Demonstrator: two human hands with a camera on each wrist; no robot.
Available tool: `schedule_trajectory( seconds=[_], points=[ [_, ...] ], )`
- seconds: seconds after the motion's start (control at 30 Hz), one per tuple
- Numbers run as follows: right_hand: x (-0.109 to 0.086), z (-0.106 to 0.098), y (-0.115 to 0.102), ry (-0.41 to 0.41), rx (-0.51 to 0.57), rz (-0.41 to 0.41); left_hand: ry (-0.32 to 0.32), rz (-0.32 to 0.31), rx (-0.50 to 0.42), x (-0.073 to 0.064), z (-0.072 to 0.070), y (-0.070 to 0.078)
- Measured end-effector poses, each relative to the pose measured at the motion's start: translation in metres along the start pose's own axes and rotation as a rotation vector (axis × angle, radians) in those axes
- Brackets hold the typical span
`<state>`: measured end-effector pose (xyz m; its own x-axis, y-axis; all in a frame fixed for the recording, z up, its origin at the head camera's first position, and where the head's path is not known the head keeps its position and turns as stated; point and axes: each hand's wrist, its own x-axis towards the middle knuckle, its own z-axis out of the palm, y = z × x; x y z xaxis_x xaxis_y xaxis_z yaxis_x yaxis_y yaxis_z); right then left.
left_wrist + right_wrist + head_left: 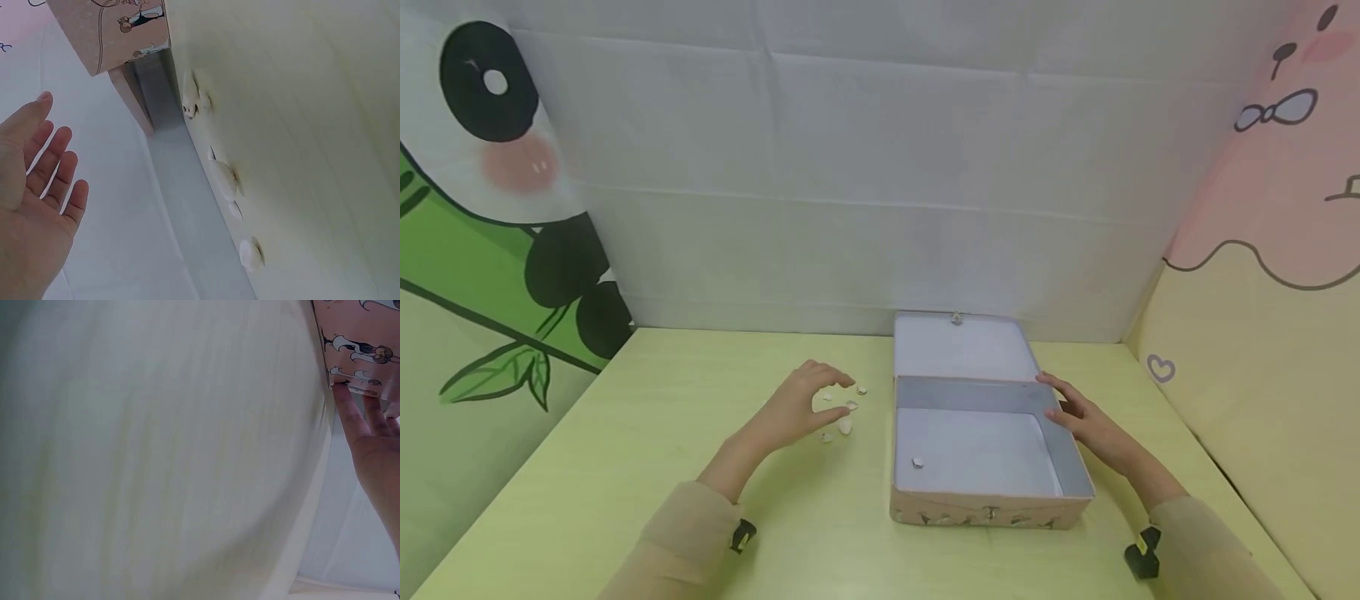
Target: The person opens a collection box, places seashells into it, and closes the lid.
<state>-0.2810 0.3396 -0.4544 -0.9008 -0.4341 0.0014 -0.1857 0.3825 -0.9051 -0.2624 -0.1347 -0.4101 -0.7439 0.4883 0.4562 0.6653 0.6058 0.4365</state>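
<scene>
A pink case with printed figures on its outside stands on the table, its lid tipped back. One small whitish piece lies inside it, toward the left. Left of the case are several small white shells, seen from low down as pale rounded shells in the left wrist view. My left hand hovers by them, thumb and fingers spread apart with nothing between. My right hand rests at the case's right side near the hinge; in the right wrist view its extended fingers touch the printed wall.
The pale yellow table runs back to a white sheet hung behind it. Painted panels stand on both sides, a green and white one at left and a pink and cream one at right.
</scene>
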Motion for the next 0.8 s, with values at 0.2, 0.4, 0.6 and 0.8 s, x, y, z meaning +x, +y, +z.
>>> schedule_trajectory(
  seconds=[0.2, 0.4, 0.6, 0.8],
  points=[
    [-0.001, -0.001, 0.001, -0.001, 0.022, 0.005, -0.044, -0.02, 0.032, -0.008, -0.004, -0.013],
    [0.0, -0.002, 0.004, -0.005, 0.025, 0.0, -0.189, -0.071, 0.067, -0.014, -0.001, -0.025],
    [-0.001, -0.001, 0.002, -0.008, 0.027, 0.0, -0.32, -0.098, 0.093, -0.017, 0.004, -0.034],
    [-0.001, -0.001, 0.002, -0.008, 0.016, -0.002, -0.409, -0.124, 0.107, -0.016, 0.01, -0.038]
  ],
)
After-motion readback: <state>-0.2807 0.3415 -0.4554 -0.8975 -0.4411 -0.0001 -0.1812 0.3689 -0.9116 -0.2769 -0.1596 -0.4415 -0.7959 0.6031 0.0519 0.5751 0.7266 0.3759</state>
